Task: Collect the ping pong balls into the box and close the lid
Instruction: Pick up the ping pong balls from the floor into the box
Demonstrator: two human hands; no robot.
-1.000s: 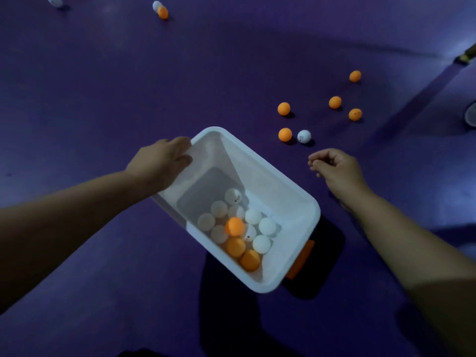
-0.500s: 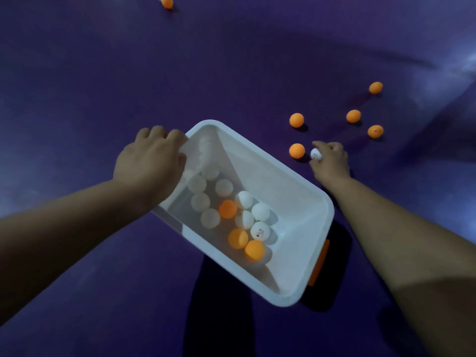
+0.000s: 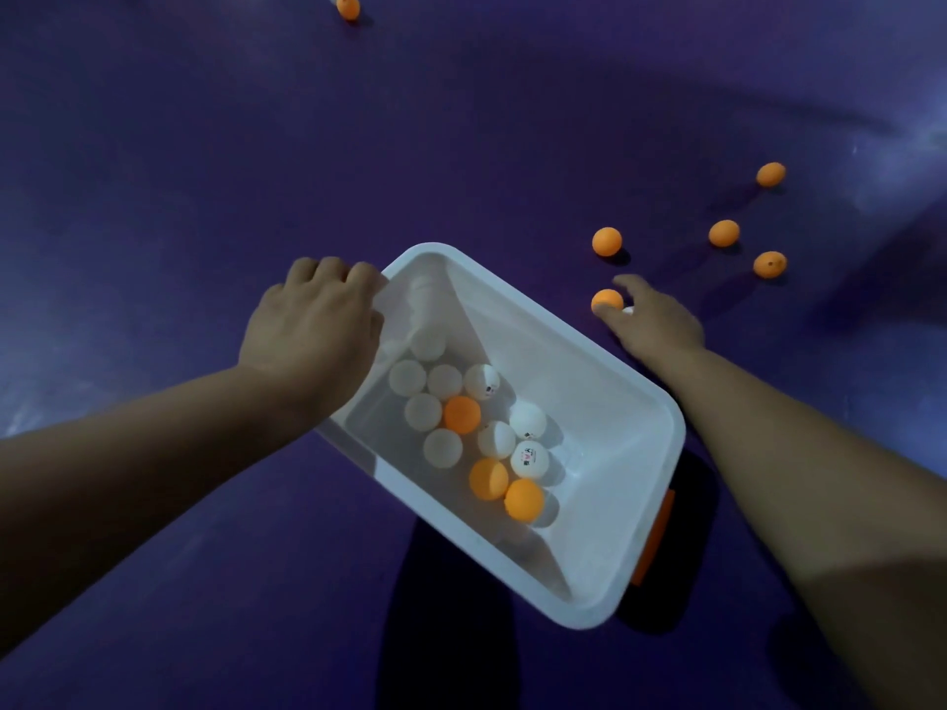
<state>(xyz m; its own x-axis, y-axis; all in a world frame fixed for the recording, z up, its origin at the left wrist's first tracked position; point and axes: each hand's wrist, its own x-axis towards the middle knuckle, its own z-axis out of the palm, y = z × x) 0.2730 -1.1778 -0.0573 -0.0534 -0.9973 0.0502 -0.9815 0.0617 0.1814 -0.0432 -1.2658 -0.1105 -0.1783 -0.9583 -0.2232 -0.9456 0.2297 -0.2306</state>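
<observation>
A white plastic box (image 3: 604, 361) with an orange latch (image 3: 653, 545) hangs tilted over the purple floor, and my left hand (image 3: 312, 330) grips its far left rim. Inside lie several white and orange ping pong balls (image 3: 476, 433). My right hand (image 3: 651, 320) is down on the floor to the right of the box. Its fingers curl round a white ball (image 3: 628, 311), mostly hidden under the palm, and its fingertips touch an orange ball (image 3: 607, 301). No lid is in view.
More orange balls lie on the floor beyond my right hand: one (image 3: 606, 241) close by and three (image 3: 723, 233) further right. Another orange ball (image 3: 348, 5) sits at the top edge beside a white one. The purple floor (image 3: 205, 146) stretches all around.
My right hand reached down to the floor, closed over the white ball and now touches the orange ball beside it. The box levelled a little and its balls rolled toward the middle.
</observation>
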